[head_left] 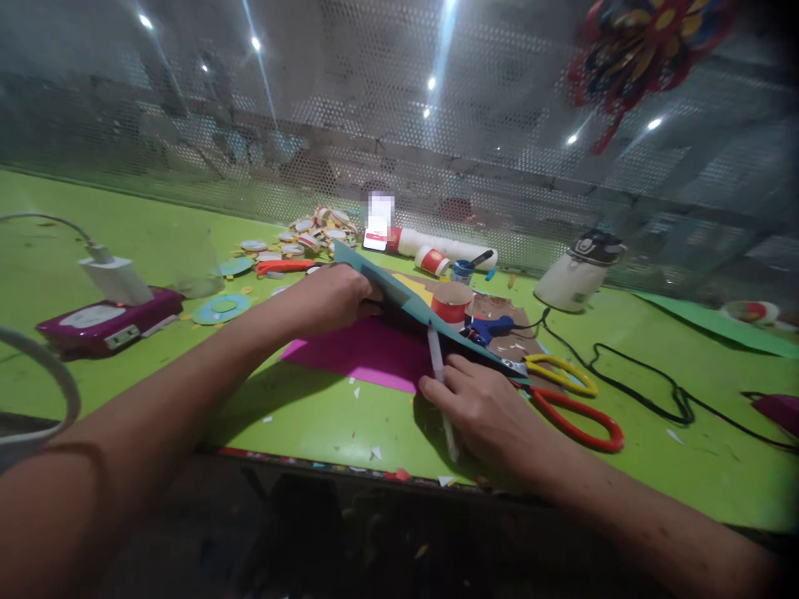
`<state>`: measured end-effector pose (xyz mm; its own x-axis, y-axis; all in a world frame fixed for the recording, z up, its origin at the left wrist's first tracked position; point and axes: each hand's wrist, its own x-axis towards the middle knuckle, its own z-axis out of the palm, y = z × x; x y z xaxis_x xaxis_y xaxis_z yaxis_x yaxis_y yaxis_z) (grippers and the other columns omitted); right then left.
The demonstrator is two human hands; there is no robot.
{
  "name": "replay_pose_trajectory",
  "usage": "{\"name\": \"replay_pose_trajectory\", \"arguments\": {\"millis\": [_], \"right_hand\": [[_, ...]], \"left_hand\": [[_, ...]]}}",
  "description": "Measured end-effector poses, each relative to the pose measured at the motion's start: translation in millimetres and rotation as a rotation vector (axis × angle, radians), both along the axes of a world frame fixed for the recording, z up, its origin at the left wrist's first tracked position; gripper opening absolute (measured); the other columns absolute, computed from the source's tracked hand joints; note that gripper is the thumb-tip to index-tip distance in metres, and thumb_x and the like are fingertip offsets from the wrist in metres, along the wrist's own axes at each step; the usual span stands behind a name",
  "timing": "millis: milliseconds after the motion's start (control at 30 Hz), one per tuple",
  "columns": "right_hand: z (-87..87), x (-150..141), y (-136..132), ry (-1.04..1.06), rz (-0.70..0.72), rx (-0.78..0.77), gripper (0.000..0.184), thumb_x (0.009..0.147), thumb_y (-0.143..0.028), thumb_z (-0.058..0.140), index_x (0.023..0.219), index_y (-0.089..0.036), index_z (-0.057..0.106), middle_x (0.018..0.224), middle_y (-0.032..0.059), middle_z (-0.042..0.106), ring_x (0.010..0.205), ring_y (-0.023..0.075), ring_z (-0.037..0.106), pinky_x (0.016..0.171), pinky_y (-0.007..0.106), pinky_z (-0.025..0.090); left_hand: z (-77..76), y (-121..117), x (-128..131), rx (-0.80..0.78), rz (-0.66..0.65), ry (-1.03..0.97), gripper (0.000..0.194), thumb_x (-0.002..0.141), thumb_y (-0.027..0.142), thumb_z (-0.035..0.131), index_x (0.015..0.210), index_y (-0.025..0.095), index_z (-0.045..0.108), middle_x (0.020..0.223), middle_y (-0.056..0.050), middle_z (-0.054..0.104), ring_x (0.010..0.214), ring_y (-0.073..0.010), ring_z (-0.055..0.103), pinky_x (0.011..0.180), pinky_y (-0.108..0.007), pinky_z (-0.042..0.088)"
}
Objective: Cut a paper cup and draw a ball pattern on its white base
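My left hand [342, 295] is closed on the upper left part of a blue-green paper sheet [399, 291], which stands tilted up off the table. Its fingertips are partly hidden behind the sheet. A slim white pen [435, 353] is in my right hand [480, 399], pointing up with its tip close to the sheet's lower edge. Under the raised sheet lies magenta paper [368, 353]. Beside my right hand are scissors with one yellow and one red handle [580, 420]; the sheet partly covers their blades. Behind the sheet stands a red paper cup ring [452, 304].
A purple power strip [118, 320] with a white charger and cable lies left. Paper discs [221, 308] and a pile of small cut pieces [318, 233] lie farther back. A blue glue gun [490, 329], its black cord, a phone [377, 225] and a white jug [578, 274] stand beyond.
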<state>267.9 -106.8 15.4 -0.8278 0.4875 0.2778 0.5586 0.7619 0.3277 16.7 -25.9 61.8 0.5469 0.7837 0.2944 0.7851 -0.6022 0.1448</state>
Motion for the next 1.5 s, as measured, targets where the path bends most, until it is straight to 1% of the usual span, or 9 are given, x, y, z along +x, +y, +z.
{"name": "replay_pose_trajectory", "arguments": {"millis": [133, 300, 533, 633, 733, 867, 1067, 1300, 1500], "right_hand": [[1.9, 0.5, -3.1, 0.031, 0.045, 0.008, 0.023, 0.086, -0.003, 0.056, 0.104, -0.009, 0.069, 0.08, 0.0113, 0.063, 0.077, 0.0245, 0.049, 0.063, 0.035, 0.035], [2.2, -6.2, -3.9, -0.032, 0.018, 0.045, 0.018, 0.085, -0.003, 0.058, 0.096, -0.01, 0.07, 0.076, 0.0101, 0.062, 0.074, 0.0247, 0.049, 0.061, 0.036, 0.036], [-0.6, 1.2, 2.0, 0.207, 0.093, 0.105, 0.029, 0.093, -0.001, 0.041, 0.092, -0.008, 0.069, 0.075, 0.0118, 0.061, 0.075, 0.0239, 0.047, 0.063, 0.035, 0.043], [-2.0, 3.6, 0.8, 0.26, 0.098, 0.083, 0.029, 0.094, -0.002, 0.04, 0.093, -0.008, 0.068, 0.077, 0.0129, 0.063, 0.078, 0.0243, 0.049, 0.066, 0.036, 0.047], [-5.0, 1.9, -1.1, 0.289, 0.079, 0.081, 0.028, 0.093, -0.001, 0.04, 0.094, -0.007, 0.068, 0.078, 0.0136, 0.062, 0.079, 0.0254, 0.051, 0.067, 0.038, 0.048], [-7.1, 0.5, 2.1, 0.353, 0.038, 0.069, 0.024, 0.09, 0.0, 0.043, 0.091, -0.008, 0.066, 0.077, 0.0125, 0.059, 0.078, 0.0255, 0.051, 0.066, 0.036, 0.044], [-2.0, 7.9, 10.2, 0.454, -0.006, -0.036, 0.02, 0.087, 0.0, 0.048, 0.091, -0.013, 0.063, 0.073, 0.0039, 0.053, 0.067, 0.0178, 0.047, 0.059, 0.028, 0.034], [-1.0, 9.0, 10.6, 0.492, 0.02, -0.06, 0.017, 0.088, -0.005, 0.049, 0.085, -0.013, 0.063, 0.071, 0.0032, 0.052, 0.064, 0.0163, 0.046, 0.058, 0.026, 0.034], [4.4, 9.7, 11.5, 0.547, 0.009, -0.073, 0.017, 0.086, -0.002, 0.052, 0.083, -0.013, 0.064, 0.067, 0.001, 0.053, 0.059, 0.0135, 0.046, 0.055, 0.024, 0.032]], "left_hand": [[-0.2, 1.6, 0.2, 0.008, -0.019, 0.006, 0.025, 0.087, 0.024, 0.059, 0.1, 0.027, 0.081, 0.102, -0.005, 0.079, 0.098, -0.0233, 0.07, 0.09, -0.031, 0.053], [-1.9, 2.7, -1.2, 0.013, -0.034, 0.004, 0.028, 0.087, 0.023, 0.058, 0.104, 0.026, 0.08, 0.103, -0.005, 0.079, 0.098, -0.0227, 0.07, 0.09, -0.032, 0.053], [-5.3, 5.5, -5.1, 0.003, -0.062, 0.007, 0.026, 0.088, 0.025, 0.059, 0.105, 0.029, 0.079, 0.105, -0.003, 0.079, 0.094, -0.0198, 0.07, 0.087, -0.027, 0.051], [-4.7, 6.4, -5.0, -0.003, -0.071, 0.017, 0.025, 0.088, 0.024, 0.059, 0.103, 0.028, 0.079, 0.106, -0.004, 0.078, 0.092, -0.0196, 0.07, 0.083, -0.027, 0.05], [-0.8, 5.3, -3.2, -0.021, -0.078, 0.039, 0.025, 0.086, 0.02, 0.061, 0.101, 0.026, 0.08, 0.102, -0.004, 0.079, 0.087, -0.019, 0.069, 0.078, -0.027, 0.049], [6.4, 7.0, 0.3, -0.046, -0.071, 0.054, 0.024, 0.083, 0.019, 0.063, 0.1, 0.025, 0.08, 0.096, -0.003, 0.079, 0.079, -0.0174, 0.068, 0.072, -0.026, 0.047], [10.6, 10.8, 3.2, -0.071, -0.072, 0.052, 0.018, 0.083, 0.022, 0.064, 0.09, 0.025, 0.08, 0.086, 0.0, 0.079, 0.07, -0.0155, 0.066, 0.066, -0.025, 0.045], [10.1, 5.1, 2.1, -0.112, -0.072, 0.045, 0.022, 0.086, 0.023, 0.059, 0.093, 0.025, 0.08, 0.089, -0.001, 0.079, 0.072, -0.0155, 0.066, 0.066, -0.025, 0.045], [23.9, 15.9, 5.2, -0.142, -0.093, 0.082, 0.021, 0.083, 0.024, 0.061, 0.09, 0.026, 0.081, 0.08, 0.002, 0.077, 0.069, -0.0151, 0.063, 0.064, -0.025, 0.042]]}}
